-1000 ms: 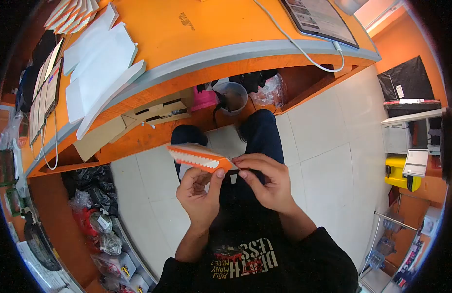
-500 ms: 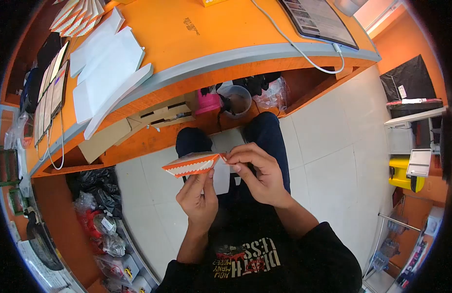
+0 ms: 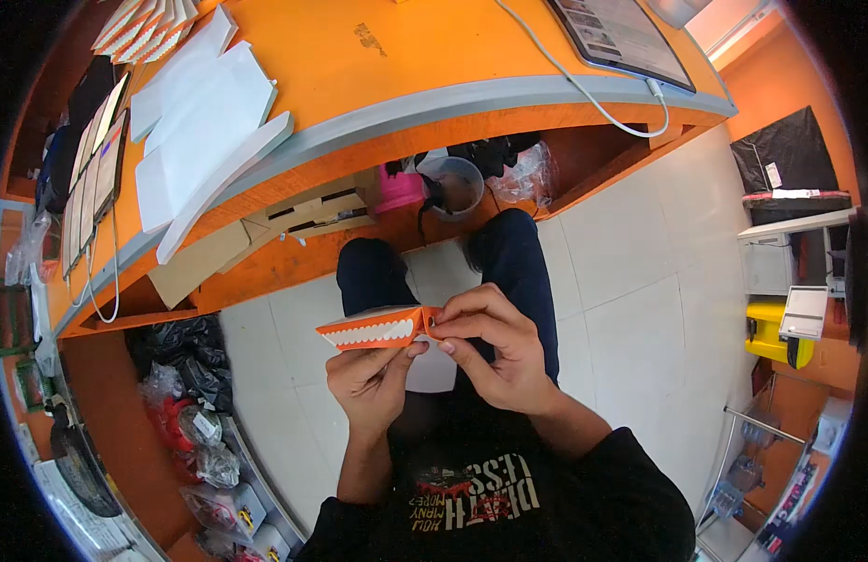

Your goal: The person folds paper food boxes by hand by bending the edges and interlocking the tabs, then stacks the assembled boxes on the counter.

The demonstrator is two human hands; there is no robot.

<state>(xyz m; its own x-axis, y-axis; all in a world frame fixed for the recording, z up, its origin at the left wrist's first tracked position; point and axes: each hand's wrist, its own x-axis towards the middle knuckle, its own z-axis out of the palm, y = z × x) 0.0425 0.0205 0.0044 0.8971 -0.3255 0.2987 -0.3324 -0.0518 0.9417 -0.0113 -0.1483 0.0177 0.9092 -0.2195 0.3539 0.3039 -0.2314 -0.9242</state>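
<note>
Below the orange counter [image 3: 378, 66], at frame centre, the left hand [image 3: 370, 379] closes its grip under a small orange carton [image 3: 370, 329] lying lengthwise left-right, while the right hand [image 3: 490, 351] pinches its right end flap.

Orange carton [image 3: 373, 330]: matt cardboard, smooth. Counter [image 3: 359, 66]: glossy orange laminate. Floor [image 3: 630, 262]: glossy tile.

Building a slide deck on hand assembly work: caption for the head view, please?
Left hand holds a small orange-and-white carton while the right hand pinches its end flap.
</note>
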